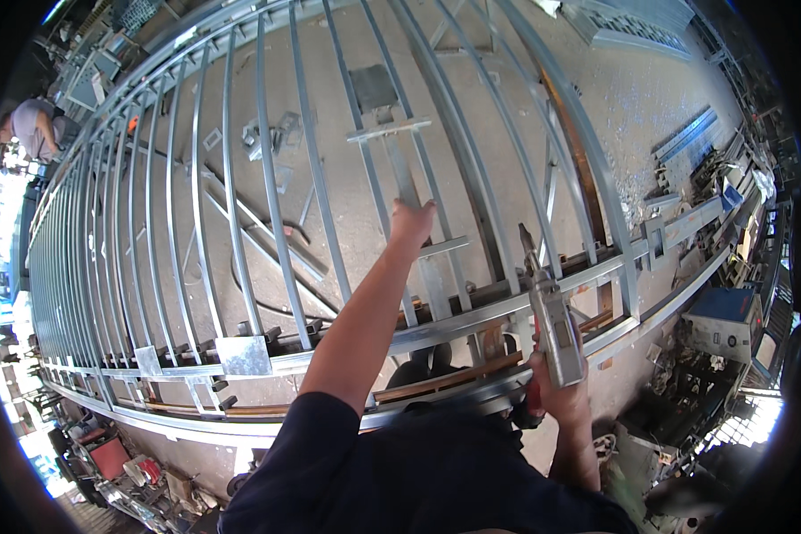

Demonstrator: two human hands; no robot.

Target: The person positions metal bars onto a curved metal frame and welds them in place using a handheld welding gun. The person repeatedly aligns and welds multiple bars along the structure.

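My left hand (412,223) reaches out over a metal frame and grips a flat metal bar (399,163). That bar lies lengthwise between two bars of the frame, with a square metal plate (374,88) at its far end. Short crosspieces lie across it, one crosspiece (388,129) beyond my hand and another crosspiece (444,247) just nearer to me. In my right hand (564,387) is a grey and red hand-held power tool (555,330). Its pointed bit (526,239) aims away from me, above the near rail (477,320) of the frame.
Many parallel bars (267,173) extend left. Loose metal pieces (260,139) and dark hose or cable (240,280) lie on the floor beneath. A machine box (719,327) stands right beside cluttered scrap. Another person (37,127) bends at the far left.
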